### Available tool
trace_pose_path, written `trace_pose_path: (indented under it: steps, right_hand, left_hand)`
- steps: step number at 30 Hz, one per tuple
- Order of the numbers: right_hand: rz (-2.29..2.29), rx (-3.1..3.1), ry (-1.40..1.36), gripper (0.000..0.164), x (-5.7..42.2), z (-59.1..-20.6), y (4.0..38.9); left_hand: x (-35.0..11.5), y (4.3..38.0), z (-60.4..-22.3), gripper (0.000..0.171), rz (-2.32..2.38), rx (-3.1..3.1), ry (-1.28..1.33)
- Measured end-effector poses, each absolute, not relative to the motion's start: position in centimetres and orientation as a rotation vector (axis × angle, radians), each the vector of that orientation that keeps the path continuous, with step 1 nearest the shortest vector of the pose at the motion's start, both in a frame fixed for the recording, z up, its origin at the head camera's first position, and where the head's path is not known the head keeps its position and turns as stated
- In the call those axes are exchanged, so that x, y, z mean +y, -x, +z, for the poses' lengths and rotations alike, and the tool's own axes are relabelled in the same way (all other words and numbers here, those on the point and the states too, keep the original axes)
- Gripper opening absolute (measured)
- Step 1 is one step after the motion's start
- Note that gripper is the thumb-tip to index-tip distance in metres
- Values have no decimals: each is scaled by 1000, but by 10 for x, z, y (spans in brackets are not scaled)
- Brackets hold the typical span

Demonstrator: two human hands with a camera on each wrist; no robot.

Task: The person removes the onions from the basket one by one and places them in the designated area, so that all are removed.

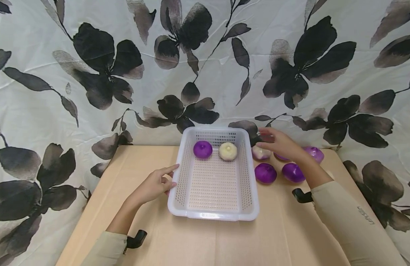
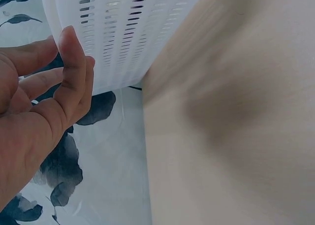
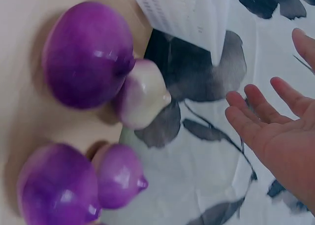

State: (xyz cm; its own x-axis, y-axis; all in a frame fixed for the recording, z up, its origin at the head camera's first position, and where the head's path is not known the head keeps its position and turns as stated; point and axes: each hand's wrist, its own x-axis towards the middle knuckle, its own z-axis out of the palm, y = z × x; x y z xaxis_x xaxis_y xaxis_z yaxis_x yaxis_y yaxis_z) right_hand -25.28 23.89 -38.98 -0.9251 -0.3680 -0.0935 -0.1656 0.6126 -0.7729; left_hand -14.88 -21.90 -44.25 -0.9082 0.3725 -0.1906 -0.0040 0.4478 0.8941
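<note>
A white plastic basket with slotted walls stands mid-table. Inside, near its far end, sit a purple onion and a cream-white onion. My left hand touches the basket's left rim with its fingertips; the left wrist view shows them against the outer wall. Right of the basket, my right hand hovers with loosely spread fingers, holding nothing. Close below it are a white-and-purple onion, a large purple onion, another purple onion and a smaller one.
Behind the wooden table hangs a white cloth with dark flower prints, close to the table's far edge. One more pinkish-purple onion lies at the back right, partly behind the right forearm. Each sleeve cuff has a black wrist device beside it.
</note>
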Motion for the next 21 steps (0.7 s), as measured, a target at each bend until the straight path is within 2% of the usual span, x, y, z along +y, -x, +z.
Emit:
trace_pose_path:
  steps: [12, 21]
  right_hand:
    - [-1107, 2525, 482, 64, 185, -390, 284]
    - [-1107, 2493, 369, 66, 144, -387, 302]
  left_hand:
    - [-219, 150, -443, 64, 1421, 2361, -310]
    - [-218, 151, -442, 64, 1422, 2367, -315]
